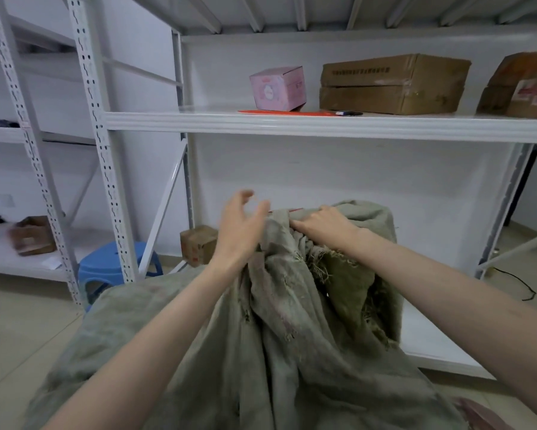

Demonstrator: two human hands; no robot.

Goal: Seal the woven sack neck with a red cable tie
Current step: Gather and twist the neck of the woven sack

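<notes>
White metal shelving (292,127) along the wall. On its shelf: pink box (278,88), wide brown carton (391,85), dark pen (349,113) just in front. On the floor below: blue stool (112,268), small carton (199,245).

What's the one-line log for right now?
left hand: open, beside sack | right hand: grips sack neck | red strips: on shelf

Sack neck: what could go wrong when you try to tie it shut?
1. Only the right hand grips the bunched sack neck. The left hand is open, so the gathers may spread apart.
2. The frayed edge has loose threads that might snag in a tie.
3. A big fold stands outside the bunch and could get left out, leaving a gap.
</notes>
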